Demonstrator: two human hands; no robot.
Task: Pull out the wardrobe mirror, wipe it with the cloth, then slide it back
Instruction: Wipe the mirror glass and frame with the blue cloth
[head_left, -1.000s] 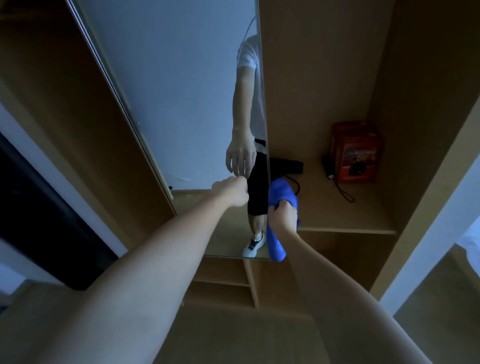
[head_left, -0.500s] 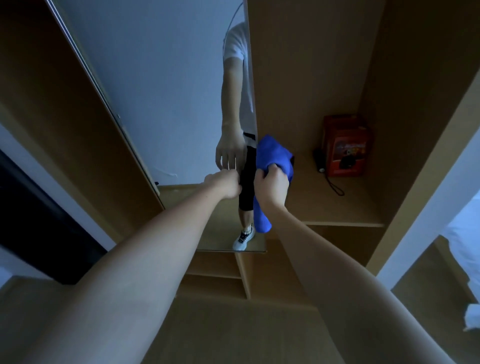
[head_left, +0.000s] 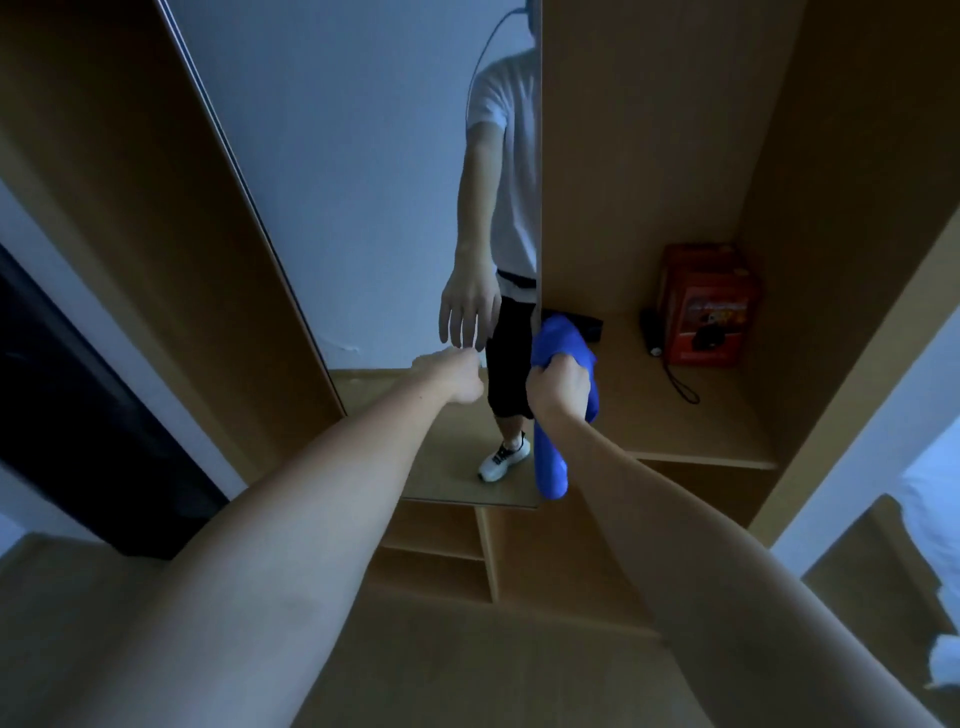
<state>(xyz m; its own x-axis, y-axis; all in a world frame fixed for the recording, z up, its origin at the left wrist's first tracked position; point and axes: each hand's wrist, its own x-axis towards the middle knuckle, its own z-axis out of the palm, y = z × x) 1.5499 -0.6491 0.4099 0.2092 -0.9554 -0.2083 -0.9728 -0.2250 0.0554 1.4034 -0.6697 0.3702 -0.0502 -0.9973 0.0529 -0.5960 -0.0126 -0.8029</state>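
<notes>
Basically: left hand (head_left: 457, 376) fingertips on mirror (head_left: 363, 208), fingers look extended; right hand (head_left: 558, 382) grips cloth (head_left: 563, 353). Glass is likely fragile and slippery, so hold its edge; cloth's soft.

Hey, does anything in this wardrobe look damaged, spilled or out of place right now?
Nothing stands out. The mirror glass shows no crack, the left hand reaches to it, and the right hand holds the blue cloth bunched. The red box sits upright on the shelf.

mirror (head_left: 374, 208) top cut off, red box (head_left: 709, 317) print unreadable
</notes>
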